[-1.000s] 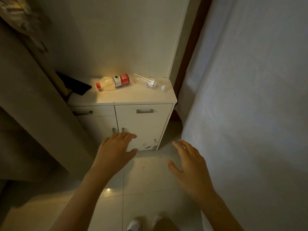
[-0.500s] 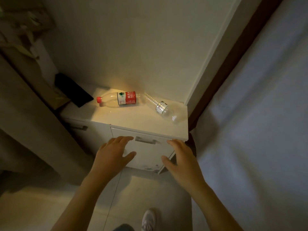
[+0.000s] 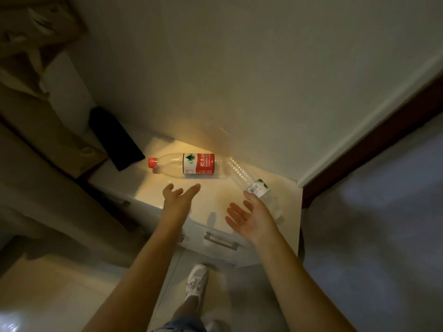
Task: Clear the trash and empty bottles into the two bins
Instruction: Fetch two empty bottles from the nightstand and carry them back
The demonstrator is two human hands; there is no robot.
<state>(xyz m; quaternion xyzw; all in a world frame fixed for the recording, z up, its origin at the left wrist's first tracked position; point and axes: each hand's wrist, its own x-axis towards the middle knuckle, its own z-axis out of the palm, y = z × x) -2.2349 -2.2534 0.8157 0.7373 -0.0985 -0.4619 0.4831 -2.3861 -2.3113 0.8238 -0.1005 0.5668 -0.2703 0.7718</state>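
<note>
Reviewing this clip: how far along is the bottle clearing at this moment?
Done: nothing visible; no bin is in view. In hand: left hand and right hand are open above the cabinet top, holding nothing. Left: the red-label bottle and the clear bottle both lie there ungrasped.

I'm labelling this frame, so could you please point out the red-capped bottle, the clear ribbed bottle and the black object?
red-capped bottle [image 3: 198, 167]: head view, red label.
clear ribbed bottle [image 3: 241, 174]: head view, ribbed body.
black object [image 3: 115, 137]: head view, middle.
</note>
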